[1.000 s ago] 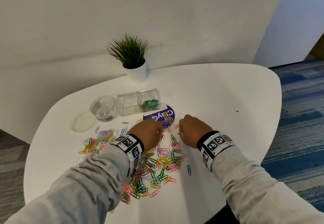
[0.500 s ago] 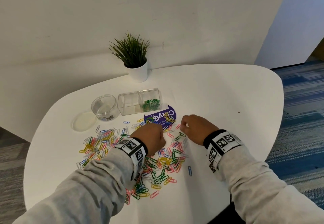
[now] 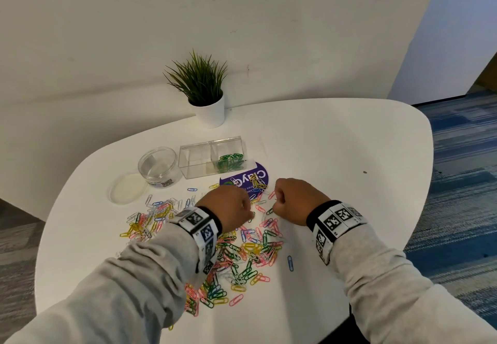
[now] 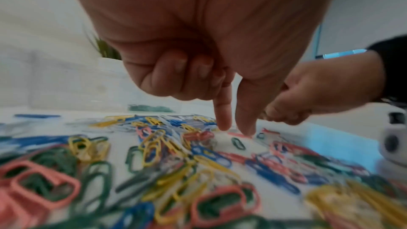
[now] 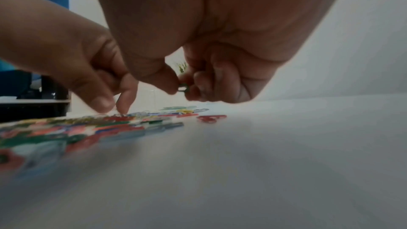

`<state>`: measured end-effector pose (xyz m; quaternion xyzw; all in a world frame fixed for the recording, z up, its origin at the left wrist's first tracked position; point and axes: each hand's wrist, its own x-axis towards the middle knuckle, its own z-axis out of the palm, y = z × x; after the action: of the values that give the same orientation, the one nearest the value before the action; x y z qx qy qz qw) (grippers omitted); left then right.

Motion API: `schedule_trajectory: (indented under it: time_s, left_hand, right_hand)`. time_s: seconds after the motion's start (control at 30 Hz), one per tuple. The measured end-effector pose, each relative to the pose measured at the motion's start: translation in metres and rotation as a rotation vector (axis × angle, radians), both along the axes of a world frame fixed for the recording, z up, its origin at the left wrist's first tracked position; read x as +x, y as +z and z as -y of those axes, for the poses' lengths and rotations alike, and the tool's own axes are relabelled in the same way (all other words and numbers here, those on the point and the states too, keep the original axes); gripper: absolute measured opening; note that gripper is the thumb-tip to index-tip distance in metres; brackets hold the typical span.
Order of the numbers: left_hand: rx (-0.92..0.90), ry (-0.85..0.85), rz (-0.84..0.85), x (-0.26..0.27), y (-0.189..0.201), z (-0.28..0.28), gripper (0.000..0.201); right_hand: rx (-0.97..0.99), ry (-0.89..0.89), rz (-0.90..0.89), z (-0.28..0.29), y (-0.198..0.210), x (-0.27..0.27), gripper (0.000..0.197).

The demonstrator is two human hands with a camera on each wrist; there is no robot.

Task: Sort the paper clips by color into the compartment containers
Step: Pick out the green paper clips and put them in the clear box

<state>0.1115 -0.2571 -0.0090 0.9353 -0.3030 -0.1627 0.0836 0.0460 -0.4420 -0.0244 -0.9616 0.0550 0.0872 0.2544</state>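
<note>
A heap of mixed coloured paper clips (image 3: 242, 252) lies on the white table (image 3: 349, 155). A smaller scatter (image 3: 153, 217) lies to its left. The clear two-compartment box (image 3: 197, 159) holds green clips (image 3: 230, 161) in its right half. My left hand (image 3: 228, 206) hovers over the heap's far edge. Its index finger and thumb (image 4: 246, 128) point down a little apart, with the tips at the table by a green clip (image 4: 237, 143). My right hand (image 3: 290, 199) is curled just above the table. It pinches a green clip (image 5: 182, 87) between thumb and fingers.
A round clear jar (image 3: 158, 166) and its lid (image 3: 128, 188) sit left of the box. A purple sticker (image 3: 246, 179) carries several yellow clips (image 3: 258, 182). A potted plant (image 3: 204, 93) stands by the wall. One blue clip (image 3: 290, 263) lies apart, right of the heap.
My right hand has drawn back a little to the left with its fingers curled in. The left hand has stayed over the far edge of the heap.
</note>
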Motion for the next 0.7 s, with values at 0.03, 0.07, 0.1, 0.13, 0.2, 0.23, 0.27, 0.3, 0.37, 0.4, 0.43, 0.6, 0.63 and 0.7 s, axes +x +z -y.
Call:
schedule_trajectory:
  time_s: [0.03, 0.07, 0.1, 0.13, 0.2, 0.23, 0.27, 0.3, 0.37, 0.4, 0.43, 0.6, 0.63, 0.7]
  left_hand:
    - [0.035, -0.017, 0.021, -0.003, -0.003, 0.001, 0.019]
    - [0.065, -0.026, 0.045, -0.007, -0.006, 0.002, 0.02]
    - [0.087, -0.038, 0.073, -0.01, -0.009, 0.003, 0.02]
    - [0.11, -0.052, 0.102, -0.013, -0.011, 0.004, 0.018]
    - [0.138, -0.066, 0.132, -0.018, -0.015, 0.007, 0.007]
    - [0.145, -0.065, 0.132, -0.02, -0.015, 0.007, 0.002]
    - [0.148, -0.055, 0.133, -0.02, -0.016, 0.008, 0.004]
    - [0.15, -0.047, 0.128, -0.02, -0.017, 0.008, 0.006]
    - [0.169, -0.021, 0.123, -0.016, -0.016, 0.007, 0.005]
    - [0.189, -0.023, 0.122, -0.013, -0.015, 0.007, 0.006]
    - [0.214, -0.048, 0.125, -0.011, -0.014, 0.007, 0.008]
    - [0.286, -0.169, 0.116, -0.004, -0.01, 0.007, 0.016]
    - [0.304, -0.199, 0.125, -0.003, -0.01, 0.008, 0.018]
    - [0.34, -0.258, 0.152, -0.003, -0.009, 0.009, 0.025]
  right_hand:
    - [0.039, -0.025, 0.017, 0.003, 0.002, 0.0, 0.015]
    - [0.086, -0.055, 0.03, 0.007, 0.004, 0.0, 0.015]
    - [0.155, -0.09, 0.042, 0.01, 0.006, 0.0, 0.014]
    - [0.253, -0.131, 0.048, 0.014, 0.008, 0.0, 0.013]
    - [0.442, -0.198, 0.044, 0.017, 0.01, 0.003, 0.016]
    - [0.467, -0.198, 0.035, 0.016, 0.01, 0.004, 0.02]
    - [0.434, -0.172, 0.023, 0.014, 0.009, 0.006, 0.023]
    - [0.368, -0.127, 0.001, 0.01, 0.008, 0.008, 0.023]
    - [0.213, -0.025, -0.047, 0.003, 0.003, 0.009, 0.018]
    - [0.137, 0.017, -0.056, 0.001, -0.001, 0.01, 0.016]
    - [0.065, 0.053, -0.055, -0.001, -0.002, 0.011, 0.013]
    - [-0.163, 0.2, -0.063, 0.0, -0.002, 0.016, 0.013]
    - [-0.182, 0.22, -0.063, 0.0, -0.002, 0.017, 0.012]
    - [-0.216, 0.272, -0.07, 0.0, -0.002, 0.018, 0.011]
